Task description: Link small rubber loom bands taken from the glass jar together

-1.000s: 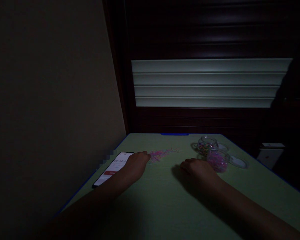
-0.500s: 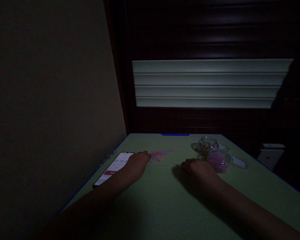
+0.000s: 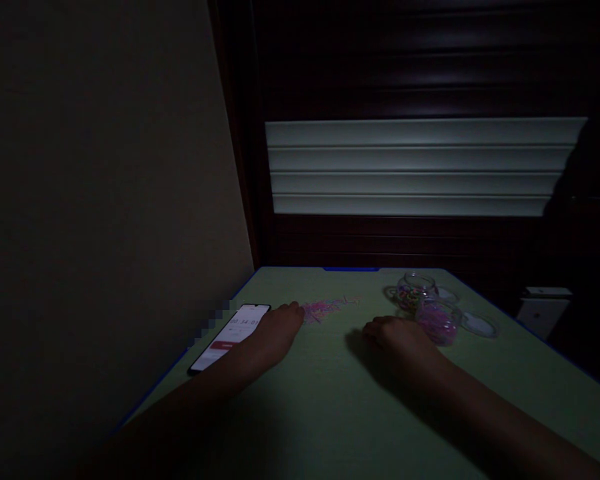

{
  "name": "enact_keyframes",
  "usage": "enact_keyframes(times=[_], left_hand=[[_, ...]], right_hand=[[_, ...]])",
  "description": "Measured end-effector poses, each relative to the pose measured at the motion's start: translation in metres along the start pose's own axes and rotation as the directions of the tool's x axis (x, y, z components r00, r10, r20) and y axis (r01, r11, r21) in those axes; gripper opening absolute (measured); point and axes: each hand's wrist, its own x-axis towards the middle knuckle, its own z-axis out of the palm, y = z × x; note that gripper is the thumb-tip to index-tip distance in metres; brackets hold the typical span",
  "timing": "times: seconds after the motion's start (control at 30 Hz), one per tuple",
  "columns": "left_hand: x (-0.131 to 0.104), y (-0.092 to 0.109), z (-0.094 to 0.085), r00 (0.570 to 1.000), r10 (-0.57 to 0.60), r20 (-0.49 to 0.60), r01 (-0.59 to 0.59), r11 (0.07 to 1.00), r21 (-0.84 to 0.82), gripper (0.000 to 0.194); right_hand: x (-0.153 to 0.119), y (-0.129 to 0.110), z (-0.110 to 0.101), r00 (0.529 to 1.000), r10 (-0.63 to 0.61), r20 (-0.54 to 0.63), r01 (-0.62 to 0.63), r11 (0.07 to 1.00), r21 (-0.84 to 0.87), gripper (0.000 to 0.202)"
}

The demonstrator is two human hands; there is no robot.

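Note:
On the pale green table, a loose pile of thin pink and purple pieces (image 3: 325, 309) lies left of centre, too small to name surely. My left hand (image 3: 279, 328) is at the pile's left edge, its fingers bent together; what they pinch, if anything, is hidden. Resting low over the table, my right hand (image 3: 393, 335) is curled with its knuckles up, and its fingertips are out of sight. Just right of it stands a transparent jar (image 3: 439, 323) of similar pink pieces. Behind that is a second transparent jar (image 3: 416, 291) with multicoloured small pieces.
A phone (image 3: 225, 343) showing a timer lies under and beside my left forearm. A round lid (image 3: 480, 325) sits right of the jars, with another lid (image 3: 447, 295) behind. A wall (image 3: 130, 200) borders the table's left side; a white device (image 3: 544, 312) stands beyond its right edge.
Both hands keep nearly the same place and pose. The whole view has shifted very slightly, and the phone's timer digits differ.

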Motion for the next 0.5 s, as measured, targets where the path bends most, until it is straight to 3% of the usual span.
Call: enact_keyframes(times=[0.2,0.5], left_hand=[[-0.002,0.002,0.007,0.995,0.061,-0.083,-0.067,0.995,-0.072,0.031],[-0.001,0.023,0.015,0.972,0.124,-0.200,-0.137,0.989,-0.051,0.025]], right_hand=[[0.001,0.001,0.002,1.000,0.007,-0.006,-0.007,1.000,0.011,0.025],[0.001,0.000,-0.002,1.000,0.007,0.003,-0.007,0.999,0.032,0.024]])
